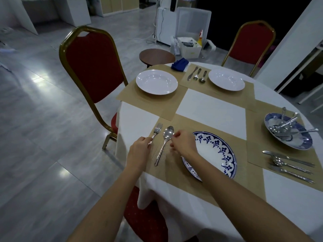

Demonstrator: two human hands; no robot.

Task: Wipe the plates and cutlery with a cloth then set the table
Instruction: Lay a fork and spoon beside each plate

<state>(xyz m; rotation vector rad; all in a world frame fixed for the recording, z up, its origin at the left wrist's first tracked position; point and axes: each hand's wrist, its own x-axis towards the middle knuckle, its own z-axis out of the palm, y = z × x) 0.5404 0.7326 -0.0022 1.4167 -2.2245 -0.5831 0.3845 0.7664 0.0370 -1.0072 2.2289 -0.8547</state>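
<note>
My left hand [139,148] grips the handle of a fork [157,131] that lies on the near tan placemat [174,172]. A spoon [165,143] lies beside the fork, and my right hand [182,143] hovers just right of it with fingers curled; whether they touch the spoon is unclear. A blue-patterned plate [216,154] sits right of the spoon, partly under my right forearm. Two white plates [156,84] [226,82] stand on the far placemats. A dark blue cloth [180,64] lies at the table's far edge.
A blue-patterned bowl [304,140] at the right holds several pieces of cutlery, with a knife, spoon and fork [290,165] laid below it. Another cutlery set [197,74] lies between the white plates. Red chairs [92,67] [251,44] stand around the table.
</note>
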